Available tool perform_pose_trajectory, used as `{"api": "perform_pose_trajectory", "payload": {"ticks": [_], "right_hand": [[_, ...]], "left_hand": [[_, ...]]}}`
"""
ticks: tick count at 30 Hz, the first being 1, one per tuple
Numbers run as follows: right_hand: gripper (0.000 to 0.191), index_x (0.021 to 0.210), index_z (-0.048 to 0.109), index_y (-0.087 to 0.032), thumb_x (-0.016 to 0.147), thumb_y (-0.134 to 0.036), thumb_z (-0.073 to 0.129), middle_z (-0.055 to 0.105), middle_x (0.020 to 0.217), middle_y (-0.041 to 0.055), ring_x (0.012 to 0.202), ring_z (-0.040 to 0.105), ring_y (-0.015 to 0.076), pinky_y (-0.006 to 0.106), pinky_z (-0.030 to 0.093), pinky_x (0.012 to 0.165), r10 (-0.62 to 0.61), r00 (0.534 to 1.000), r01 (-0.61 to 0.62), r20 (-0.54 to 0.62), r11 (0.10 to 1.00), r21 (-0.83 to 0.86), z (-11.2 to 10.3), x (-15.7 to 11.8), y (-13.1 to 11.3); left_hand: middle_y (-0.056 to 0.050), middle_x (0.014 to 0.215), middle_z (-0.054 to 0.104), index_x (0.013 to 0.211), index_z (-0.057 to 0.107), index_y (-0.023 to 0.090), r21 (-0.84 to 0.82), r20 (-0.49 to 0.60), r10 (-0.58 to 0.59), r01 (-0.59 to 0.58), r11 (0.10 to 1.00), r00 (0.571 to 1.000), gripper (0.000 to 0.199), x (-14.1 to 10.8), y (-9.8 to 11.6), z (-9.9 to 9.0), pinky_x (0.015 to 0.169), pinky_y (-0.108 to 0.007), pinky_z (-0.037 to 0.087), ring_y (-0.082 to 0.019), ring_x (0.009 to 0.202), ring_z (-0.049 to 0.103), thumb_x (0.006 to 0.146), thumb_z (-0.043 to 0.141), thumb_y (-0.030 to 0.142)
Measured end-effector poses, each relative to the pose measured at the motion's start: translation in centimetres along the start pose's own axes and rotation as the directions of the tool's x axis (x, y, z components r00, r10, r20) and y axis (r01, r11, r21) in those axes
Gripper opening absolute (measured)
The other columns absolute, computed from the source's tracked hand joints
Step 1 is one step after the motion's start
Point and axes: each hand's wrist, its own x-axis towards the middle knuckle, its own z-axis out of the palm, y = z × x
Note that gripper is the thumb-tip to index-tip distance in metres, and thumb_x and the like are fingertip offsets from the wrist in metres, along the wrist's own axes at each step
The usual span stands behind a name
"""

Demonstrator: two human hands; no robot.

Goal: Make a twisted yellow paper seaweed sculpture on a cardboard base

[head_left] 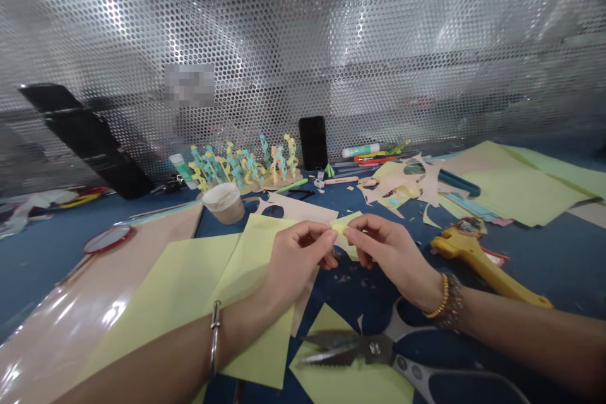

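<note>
Between the fingertips of both hands is a small piece of yellow paper (339, 227). My left hand (300, 252) pinches its left side with thumb and forefinger. On the other side, my right hand (386, 249) pinches it the same way, so most of the piece is covered by fingers. Below them lie grey-handled scissors (374, 348), blades parted, over a cut yellow sheet (350, 385). Larger yellow sheets (258, 353) spread under my left forearm. A yellow-handled tool (483, 268) rests to the right of my right hand.
Behind my hands stand a paper cup (224, 203) and several twisted paper strips (246, 164) in blue, yellow and pink. A phone (313, 142) leans on the perforated metal panel (303, 31). Paper scraps (402, 180) and green sheets (516, 183) lie right; a red-rimmed round mirror (108, 239) lies left.
</note>
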Motion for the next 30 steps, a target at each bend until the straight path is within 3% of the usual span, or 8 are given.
{"api": "perform_pose_trajectory", "payload": {"ticks": [8, 19, 26, 30], "right_hand": [[0.021, 0.078, 0.060, -0.018, 0.080, -0.039, 0.060, 0.050, 0.051, -0.0055, 0.045, 0.045, 0.0086, 0.021, 0.037, 0.044, -0.006, 0.999, 0.005, 0.042, 1.000, 0.013, 0.05, 0.04, -0.15], [0.023, 0.075, 0.061, -0.017, 0.081, -0.039, 0.058, 0.049, 0.048, -0.0050, 0.045, 0.045, 0.0091, 0.021, 0.038, 0.045, 0.009, 1.000, -0.009, -0.007, 1.000, 0.024, 0.07, 0.13, -0.11], [0.023, 0.075, 0.061, -0.018, 0.081, -0.040, 0.058, 0.049, 0.049, -0.0050, 0.045, 0.045, 0.0092, 0.021, 0.037, 0.045, 0.003, 1.000, -0.003, 0.000, 1.000, -0.016, 0.03, 0.04, 0.05], [0.029, 0.070, 0.058, -0.018, 0.083, -0.044, 0.054, 0.048, 0.046, -0.0050, 0.043, 0.043, 0.0090, 0.021, 0.036, 0.045, 0.022, 1.000, -0.022, 0.014, 1.000, 0.021, -0.06, 0.12, 0.19]], "left_hand": [[0.004, 0.046, 0.059, 0.070, 0.066, 0.016, 0.052, 0.005, 0.044, -0.044, 0.998, 0.999, 0.013, -0.10, 0.01, 0.02, 0.049, -0.019, 0.047, -0.009, 0.044, 0.056, 0.076, 0.066, 0.028], [0.000, 0.054, 0.064, 0.072, 0.066, 0.015, 0.024, 0.007, 0.017, -0.017, 1.000, 1.000, 0.021, -0.01, 0.02, -0.05, 0.052, -0.021, 0.052, -0.013, 0.050, 0.063, 0.078, 0.064, 0.035], [0.002, 0.049, 0.061, 0.079, 0.069, 0.015, 0.025, 0.018, 0.005, -0.005, 1.000, 1.000, 0.015, 0.02, 0.02, 0.10, 0.049, -0.019, 0.049, -0.011, 0.047, 0.059, 0.076, 0.067, 0.029], [0.003, 0.045, 0.059, 0.071, 0.068, 0.015, 0.031, -0.002, 0.014, -0.014, 0.999, 1.000, 0.013, -0.09, 0.22, 0.11, 0.048, -0.017, 0.045, -0.008, 0.043, 0.053, 0.075, 0.067, 0.027]]}}
